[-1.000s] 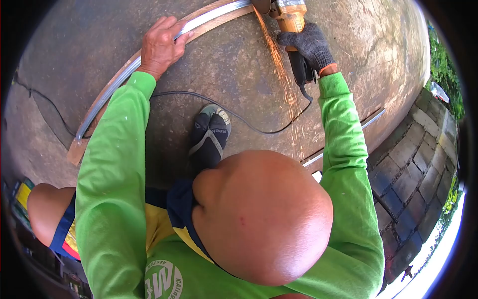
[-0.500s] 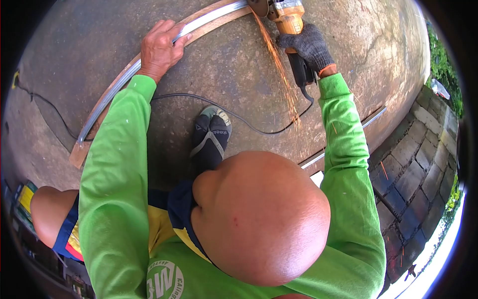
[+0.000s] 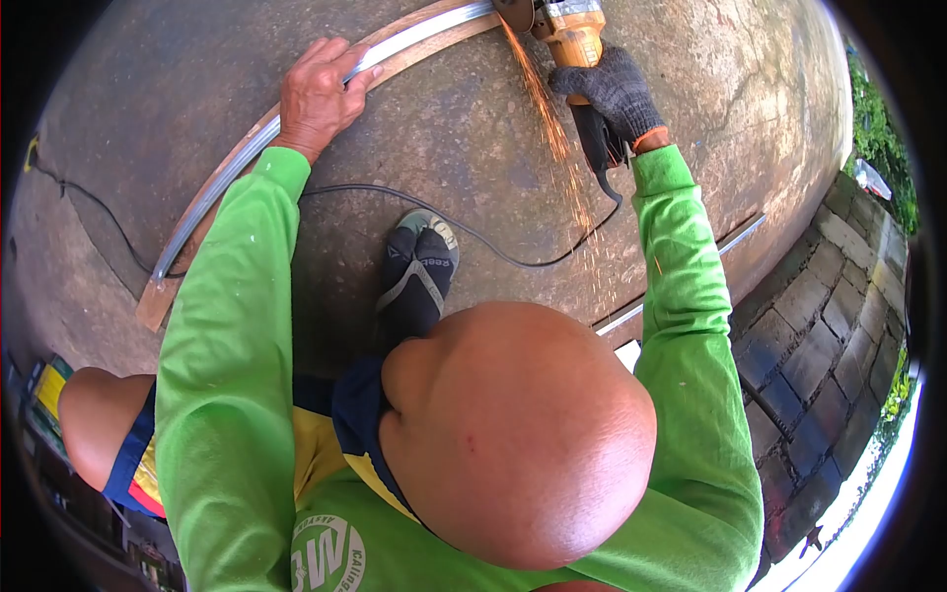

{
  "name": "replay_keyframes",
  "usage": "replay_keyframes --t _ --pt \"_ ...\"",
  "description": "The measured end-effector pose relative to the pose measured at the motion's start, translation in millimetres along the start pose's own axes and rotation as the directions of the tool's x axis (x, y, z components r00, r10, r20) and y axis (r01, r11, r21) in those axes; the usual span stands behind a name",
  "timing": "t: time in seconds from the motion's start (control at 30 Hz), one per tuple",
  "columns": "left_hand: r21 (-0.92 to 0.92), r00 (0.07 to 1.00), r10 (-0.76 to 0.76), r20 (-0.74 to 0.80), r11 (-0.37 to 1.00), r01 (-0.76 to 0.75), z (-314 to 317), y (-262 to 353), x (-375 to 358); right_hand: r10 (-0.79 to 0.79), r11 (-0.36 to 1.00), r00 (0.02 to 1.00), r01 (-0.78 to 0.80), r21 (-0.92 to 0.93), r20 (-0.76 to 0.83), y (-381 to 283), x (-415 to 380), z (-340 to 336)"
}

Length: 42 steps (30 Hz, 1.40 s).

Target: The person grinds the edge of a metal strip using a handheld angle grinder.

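Note:
My bare left hand (image 3: 319, 97) is closed over a shiny metal channel (image 3: 419, 37), which lies along a wooden plank (image 3: 404, 64) on the floor. In my right hand (image 3: 619, 96), which wears a dark grey glove, is an angle grinder (image 3: 575, 39) with a yellow-orange body. Its disc (image 3: 515, 14) meets the far end of the channel at the top edge of the view. Orange sparks (image 3: 538, 84) stream from there toward me. The exact contact point is partly cut off by the frame.
A black power cord (image 3: 473, 232) loops from the grinder across the concrete floor (image 3: 217, 89), past my sandalled foot (image 3: 422, 261). Another metal strip (image 3: 742, 234) lies to the right, partly behind my right arm. Paving blocks (image 3: 814, 345) border the floor at right.
Both hands and the grinder stay almost in place. The spark stream looks brighter and denser near the disc.

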<state>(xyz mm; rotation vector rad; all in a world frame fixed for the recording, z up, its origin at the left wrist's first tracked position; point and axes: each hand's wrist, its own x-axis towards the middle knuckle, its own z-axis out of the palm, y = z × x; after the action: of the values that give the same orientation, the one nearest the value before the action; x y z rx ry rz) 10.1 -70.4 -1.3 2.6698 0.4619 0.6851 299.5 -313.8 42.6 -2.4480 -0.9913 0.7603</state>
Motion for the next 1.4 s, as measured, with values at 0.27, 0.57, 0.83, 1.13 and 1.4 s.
replay_keyframes --t 0.27,0.57,0.83,1.13,1.4 --pt "0.002 1.000 -0.010 0.005 1.000 0.010 -0.3 0.6 -0.2 -0.040 0.998 0.999 0.038 0.049 0.036 11.9 7.6 1.4" --pt "-0.007 1.000 -0.007 -0.012 1.000 0.007 1.7 0.5 -1.5 0.001 1.000 0.998 0.000 -0.009 0.064 -4.7 0.4 -5.0" --pt "0.144 0.991 0.043 0.130 0.988 -0.062 -14.5 -4.4 9.2 0.126 0.916 0.981 -0.172 0.363 0.147 -1.0 -24.4 -13.7" --pt "0.197 0.929 0.163 0.333 0.951 -0.237 -6.7 -21.7 15.0 0.163 0.950 0.976 -0.195 0.243 0.143 -0.7 -15.9 -24.3" --pt "0.199 0.896 0.107 0.430 0.957 -0.210 -5.4 -15.9 14.8 0.176 0.956 0.972 -0.206 0.210 0.154 -16.9 -15.4 -31.6"
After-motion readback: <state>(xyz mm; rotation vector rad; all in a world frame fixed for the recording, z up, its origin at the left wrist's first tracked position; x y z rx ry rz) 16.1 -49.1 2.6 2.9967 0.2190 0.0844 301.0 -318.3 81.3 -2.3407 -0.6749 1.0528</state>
